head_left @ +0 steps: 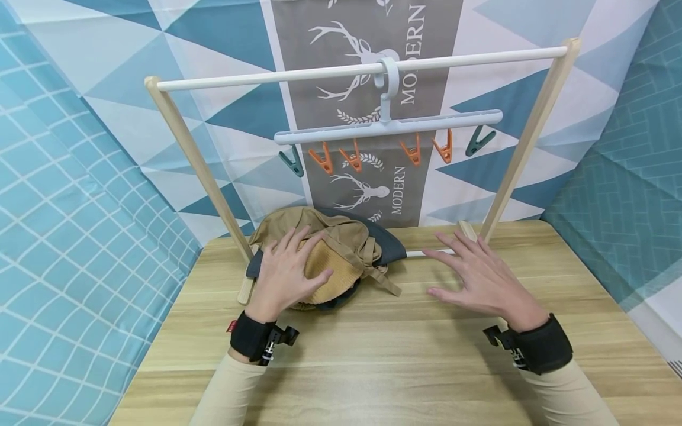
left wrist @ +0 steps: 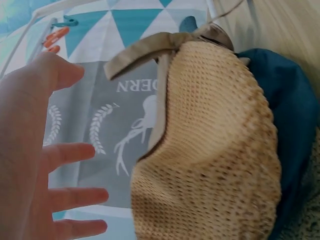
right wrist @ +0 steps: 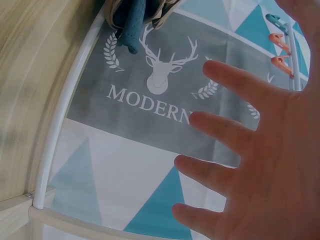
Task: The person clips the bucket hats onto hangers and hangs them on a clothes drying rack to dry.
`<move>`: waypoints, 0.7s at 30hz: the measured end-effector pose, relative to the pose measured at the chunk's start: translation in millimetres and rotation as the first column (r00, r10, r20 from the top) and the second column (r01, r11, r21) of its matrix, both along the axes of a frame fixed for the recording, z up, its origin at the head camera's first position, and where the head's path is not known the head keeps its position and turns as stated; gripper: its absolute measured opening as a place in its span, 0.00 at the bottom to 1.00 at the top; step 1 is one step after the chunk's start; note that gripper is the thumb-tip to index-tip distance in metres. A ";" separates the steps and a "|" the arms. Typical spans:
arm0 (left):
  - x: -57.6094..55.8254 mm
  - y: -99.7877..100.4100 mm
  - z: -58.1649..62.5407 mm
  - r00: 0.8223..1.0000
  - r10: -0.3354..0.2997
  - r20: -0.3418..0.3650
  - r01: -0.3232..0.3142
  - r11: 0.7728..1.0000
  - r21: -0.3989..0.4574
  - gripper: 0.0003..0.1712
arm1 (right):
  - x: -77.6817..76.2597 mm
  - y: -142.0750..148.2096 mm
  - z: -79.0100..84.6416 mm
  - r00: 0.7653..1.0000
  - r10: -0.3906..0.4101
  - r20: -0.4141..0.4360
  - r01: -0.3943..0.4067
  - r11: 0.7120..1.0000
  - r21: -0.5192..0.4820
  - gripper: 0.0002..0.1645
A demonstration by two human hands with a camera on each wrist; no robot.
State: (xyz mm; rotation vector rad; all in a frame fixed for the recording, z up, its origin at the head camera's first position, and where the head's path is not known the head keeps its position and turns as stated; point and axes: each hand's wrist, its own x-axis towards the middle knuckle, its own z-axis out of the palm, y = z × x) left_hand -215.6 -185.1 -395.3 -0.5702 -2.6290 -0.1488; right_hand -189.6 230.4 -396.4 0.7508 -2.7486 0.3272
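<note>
A pile of hats lies at the back left of the table. In the head view it shows a khaki cloth hat (head_left: 298, 222) with straps, a tan woven hat (head_left: 341, 275) in front, and a dark blue brim (head_left: 391, 241) sticking out to the right. My left hand (head_left: 285, 269) hovers over the pile's front left, fingers spread and holding nothing. The left wrist view has the woven hat (left wrist: 215, 145) beyond the fingertips, with dark blue cloth (left wrist: 292, 107) behind it. Right of the pile, my right hand (head_left: 479, 281) is held above the table with fingers spread, also holding nothing.
A wooden rack with a white top bar (head_left: 266, 77) stands over the pile. From the bar hangs a pale blue hanger (head_left: 386, 125) bearing orange clips (head_left: 412, 151) and dark green clips (head_left: 479, 142). A low white rod (head_left: 421, 253) runs behind. Patterned cloth (head_left: 362, 195) backs the table.
</note>
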 end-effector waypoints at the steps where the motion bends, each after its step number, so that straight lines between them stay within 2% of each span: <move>1: -1.3 -0.4 -1.4 1.000 0.007 -0.002 -0.007 1.000 0.006 0.47 | 0.1 0.0 0.1 1.000 0.000 0.000 0.000 1.000 0.000 0.45; 10: -13.3 -8.3 -15.3 0.998 0.054 0.037 -0.058 0.994 0.091 0.46 | -0.6 -0.3 -0.2 1.000 0.004 -0.004 -0.004 1.000 0.010 0.45; 21: -18.7 -12.0 -25.2 0.985 0.151 0.081 -0.163 0.972 0.170 0.48 | 1.1 -1.6 0.0 1.000 0.003 0.004 -0.003 1.000 0.005 0.46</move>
